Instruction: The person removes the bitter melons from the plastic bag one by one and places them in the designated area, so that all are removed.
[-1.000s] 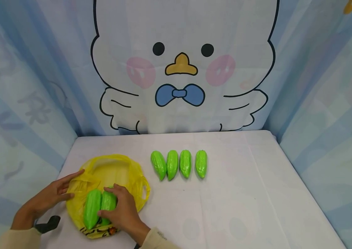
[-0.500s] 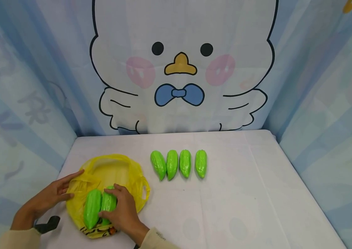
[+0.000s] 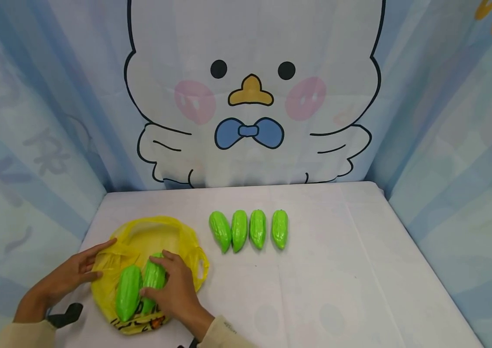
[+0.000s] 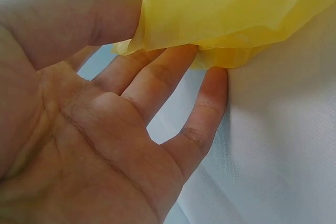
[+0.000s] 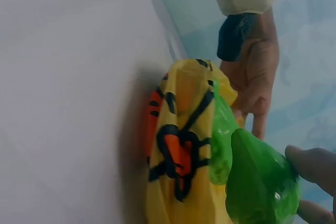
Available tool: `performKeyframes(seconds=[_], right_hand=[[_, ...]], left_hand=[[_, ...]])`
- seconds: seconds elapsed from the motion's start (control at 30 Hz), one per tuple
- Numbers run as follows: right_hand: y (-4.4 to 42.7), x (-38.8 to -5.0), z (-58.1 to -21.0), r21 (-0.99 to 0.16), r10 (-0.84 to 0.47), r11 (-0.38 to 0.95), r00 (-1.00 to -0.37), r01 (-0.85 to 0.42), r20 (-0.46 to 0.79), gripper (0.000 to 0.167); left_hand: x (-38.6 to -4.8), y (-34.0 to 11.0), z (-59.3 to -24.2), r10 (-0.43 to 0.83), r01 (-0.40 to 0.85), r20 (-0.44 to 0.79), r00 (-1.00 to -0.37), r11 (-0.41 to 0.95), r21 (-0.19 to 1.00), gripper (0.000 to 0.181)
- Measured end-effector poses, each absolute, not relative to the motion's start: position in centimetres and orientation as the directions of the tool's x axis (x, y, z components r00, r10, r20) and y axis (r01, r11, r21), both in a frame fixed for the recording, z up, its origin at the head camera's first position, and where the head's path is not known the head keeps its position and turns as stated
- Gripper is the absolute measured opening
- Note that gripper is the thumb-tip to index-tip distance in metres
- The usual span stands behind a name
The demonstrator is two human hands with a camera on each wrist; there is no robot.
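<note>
My right hand pinches a glossy green toy cucumber between thumb and fingers, over the yellow plastic bag. In the right wrist view this toy cucumber is lifted and tilted, its pointed end showing. Another toy cucumber lies on the bag at its left. At the bag's left edge my left hand touches the plastic with spread fingers. The left wrist view shows the thumb over the bag and fingertips behind it. Several more toy cucumbers lie in a row beyond the bag.
A white-covered table extends to the right of the bag. Printed curtains hang at both sides, and a backdrop with a cartoon bird stands behind the table. A dark strap piece sits by the left wrist.
My right hand has moved slightly up and away from me with the toy cucumber, which now tilts and stands apart from its neighbour at the top. The left hand has stayed in place.
</note>
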State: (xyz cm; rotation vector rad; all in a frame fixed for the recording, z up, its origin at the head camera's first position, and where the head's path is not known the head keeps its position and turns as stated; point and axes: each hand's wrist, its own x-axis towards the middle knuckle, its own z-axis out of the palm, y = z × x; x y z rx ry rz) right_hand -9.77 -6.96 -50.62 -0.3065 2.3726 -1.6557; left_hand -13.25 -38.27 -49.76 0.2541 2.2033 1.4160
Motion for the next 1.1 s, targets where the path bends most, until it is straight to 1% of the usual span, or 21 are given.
performKeyframes(seconds=[0.1,0.33,0.5,0.7,0.83,1.1], right_hand=[[-6.5,-9.9,-50.2,-0.948,-0.298,0.316,-0.953,-0.042,-0.058,0.066],[-5.3,-10.0,-49.3,-0.977,-0.297,0.212,-0.954,-0.026,-0.039,0.066],[-4.4,-10.4,-48.9,-0.980,-0.275,0.199,-0.961,-0.031,-0.026,0.068],[-3.0,-11.0,-48.5,-0.991,-0.245,0.132,-0.969,-0.016,-0.017,0.067],[-1.9,-11.4,-48.1,-0.991,-0.213,0.132,-0.977,-0.026,-0.003,0.068],[0.3,-12.1,-47.4,-0.990,-0.157,0.136,-0.987,-0.039,0.017,0.069]], left_hand=[[-13.2,-38.3,-49.7,0.409,-0.119,-0.320,-0.855,0.447,0.887,0.076],[-13.3,-38.2,-49.6,0.396,-0.139,-0.351,-0.849,0.472,0.870,0.076],[-13.3,-38.1,-49.7,0.381,-0.131,-0.354,-0.854,0.501,0.855,0.077],[-13.3,-38.0,-49.7,0.364,-0.109,-0.343,-0.866,0.532,0.840,0.077],[-13.4,-38.1,-49.8,0.358,-0.103,-0.339,-0.870,0.540,0.835,0.076],[-13.3,-38.2,-49.9,0.378,-0.111,-0.330,-0.865,0.497,0.861,0.076]])
